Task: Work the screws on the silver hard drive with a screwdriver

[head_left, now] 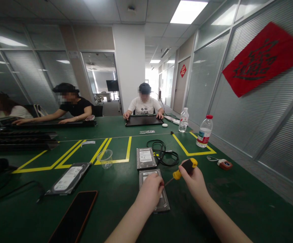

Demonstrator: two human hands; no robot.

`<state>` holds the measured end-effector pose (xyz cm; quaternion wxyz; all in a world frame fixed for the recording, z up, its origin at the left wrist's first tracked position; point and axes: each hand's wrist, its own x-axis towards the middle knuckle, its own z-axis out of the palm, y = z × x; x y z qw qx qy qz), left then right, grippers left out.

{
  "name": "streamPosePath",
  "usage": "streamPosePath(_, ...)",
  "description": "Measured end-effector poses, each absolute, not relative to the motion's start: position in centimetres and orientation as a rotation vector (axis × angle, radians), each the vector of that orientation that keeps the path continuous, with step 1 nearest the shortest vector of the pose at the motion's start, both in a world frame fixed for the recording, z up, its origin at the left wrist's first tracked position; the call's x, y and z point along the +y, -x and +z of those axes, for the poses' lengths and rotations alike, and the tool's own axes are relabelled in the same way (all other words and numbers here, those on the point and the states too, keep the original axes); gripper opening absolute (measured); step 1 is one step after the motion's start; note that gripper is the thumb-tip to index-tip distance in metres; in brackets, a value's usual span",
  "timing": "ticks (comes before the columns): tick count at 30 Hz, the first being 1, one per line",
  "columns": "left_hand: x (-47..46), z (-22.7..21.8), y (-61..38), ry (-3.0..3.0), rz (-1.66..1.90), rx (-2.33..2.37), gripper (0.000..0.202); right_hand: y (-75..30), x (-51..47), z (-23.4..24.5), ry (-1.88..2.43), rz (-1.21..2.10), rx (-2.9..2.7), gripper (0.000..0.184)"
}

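Note:
In my right hand [195,180] is a screwdriver [177,174] with a yellow and black handle, its shaft slanting down to the left. My left hand [150,189] has its fingers pinched together at the screwdriver's tip; whatever they hold is hidden. Beneath that hand lies a hard drive [164,203], partly covered by the hand and wrist. Just beyond it another hard drive [146,158] rests label up, beside a coiled black cable [165,155].
A third hard drive [69,179], a phone [75,216] and a clear plastic cup [105,159] are on the left. Right of my hands are a brown-and-white gadget [224,164] and two bottles, one red-capped [204,132]. Across the green table, a person [144,105] handles a black panel [143,120].

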<state>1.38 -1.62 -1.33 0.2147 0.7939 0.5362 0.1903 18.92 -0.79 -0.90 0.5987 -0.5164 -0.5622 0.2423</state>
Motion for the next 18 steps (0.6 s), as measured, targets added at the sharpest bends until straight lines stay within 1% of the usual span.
streamPosePath(6,-1.5,-1.3,-1.8,-2.159,0.514,1.554,0.01,-18.8,-0.9,-1.0,1.177,0.585,-1.318,0.038)
streamPosePath(10,-1.4,-1.1,-2.0,-2.154,0.442,1.592,0.012,-19.3,-0.8,-0.7,1.199,0.56,-1.262,0.036)
streamPosePath(14,-1.6,-0.5,-2.8,-2.205,0.289,1.653,0.02,-20.1,-0.6,-0.2,1.255,0.501,-1.128,0.037)
streamPosePath(18,-2.0,0.0,-3.7,-2.276,0.135,1.736,0.028,-20.4,-0.5,-0.1,1.277,0.496,-1.11,0.037)
